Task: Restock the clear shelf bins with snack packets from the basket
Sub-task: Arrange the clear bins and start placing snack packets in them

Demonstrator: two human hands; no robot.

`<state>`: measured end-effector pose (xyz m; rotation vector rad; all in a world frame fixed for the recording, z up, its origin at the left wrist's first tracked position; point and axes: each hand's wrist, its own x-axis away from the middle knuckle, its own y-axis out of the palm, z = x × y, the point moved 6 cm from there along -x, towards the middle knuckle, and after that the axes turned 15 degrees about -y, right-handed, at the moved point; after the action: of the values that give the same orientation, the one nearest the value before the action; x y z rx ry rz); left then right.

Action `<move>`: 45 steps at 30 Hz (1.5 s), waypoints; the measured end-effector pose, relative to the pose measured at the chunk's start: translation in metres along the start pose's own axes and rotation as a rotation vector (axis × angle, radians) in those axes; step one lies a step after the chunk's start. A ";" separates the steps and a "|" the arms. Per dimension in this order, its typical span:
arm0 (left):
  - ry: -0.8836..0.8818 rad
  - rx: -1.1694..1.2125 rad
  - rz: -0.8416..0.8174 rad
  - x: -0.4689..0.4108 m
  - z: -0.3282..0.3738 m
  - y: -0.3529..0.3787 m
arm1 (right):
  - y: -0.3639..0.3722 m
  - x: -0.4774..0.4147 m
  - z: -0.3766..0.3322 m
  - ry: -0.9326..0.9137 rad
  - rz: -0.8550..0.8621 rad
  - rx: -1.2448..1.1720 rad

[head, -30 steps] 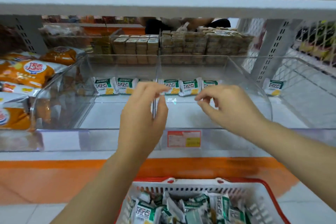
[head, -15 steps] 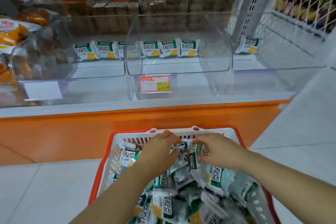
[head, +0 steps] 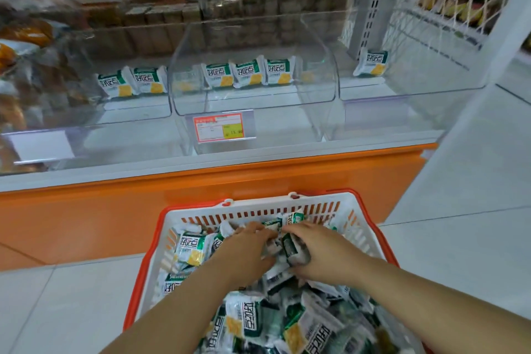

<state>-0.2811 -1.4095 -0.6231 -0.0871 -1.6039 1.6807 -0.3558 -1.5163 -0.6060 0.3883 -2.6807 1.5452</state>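
In basket (head: 258,204): snack packets (head: 189,247) heaped, below clear shelf bins (head: 316,46). One packet gripped by right hand (head: 319,253); left hand (head: 247,250) sunk in heap, grip not discernible. Packets judged light, crinkly, slippery (contents likely crushable); best pinched at sealed edge, not squeezed.

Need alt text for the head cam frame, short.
Left hand and right hand reach into a basket full of green-and-white snack packets; the right hand grips one. Behind it, clear shelf bins hold a few more standing packets.
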 end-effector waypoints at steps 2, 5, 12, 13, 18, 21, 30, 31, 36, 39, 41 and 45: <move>0.000 0.032 0.003 0.004 0.006 -0.006 | -0.011 0.007 -0.002 0.025 0.077 -0.131; 0.048 0.183 0.034 0.015 0.021 -0.028 | -0.034 0.019 -0.002 0.055 0.209 -0.366; 0.182 0.686 0.062 0.067 0.057 -0.099 | -0.119 0.053 -0.025 -0.028 0.467 -0.478; 0.183 0.751 0.076 0.074 0.062 -0.107 | -0.129 0.059 -0.030 -0.052 0.497 -0.516; 0.203 0.947 0.139 0.096 0.087 -0.136 | -0.165 0.085 -0.042 -0.110 0.619 -0.650; 0.224 0.964 0.196 0.104 0.106 -0.148 | -0.183 0.103 -0.047 -0.124 0.654 -0.575; 0.330 0.863 0.386 0.077 0.147 -0.196 | -0.249 0.107 -0.025 -0.116 0.777 -0.182; 0.338 0.860 0.430 0.067 0.146 -0.206 | -0.260 0.101 -0.015 -0.120 0.808 -0.177; 0.249 0.786 0.626 -0.002 0.131 -0.260 | -0.300 0.050 0.046 -0.069 0.860 -0.144; 0.154 0.719 0.566 -0.051 0.125 -0.274 | -0.313 0.009 0.084 -0.037 0.815 -0.132; 0.121 0.701 0.485 -0.080 0.122 -0.277 | -0.318 -0.018 0.104 -0.008 0.758 -0.059; 0.148 0.851 0.297 -0.112 0.123 -0.276 | -0.320 -0.064 0.133 0.057 0.628 0.062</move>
<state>-0.1388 -1.6059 -0.4108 -0.0161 -0.6896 2.3913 -0.2079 -1.7695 -0.4115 -0.5483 -2.8648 1.7198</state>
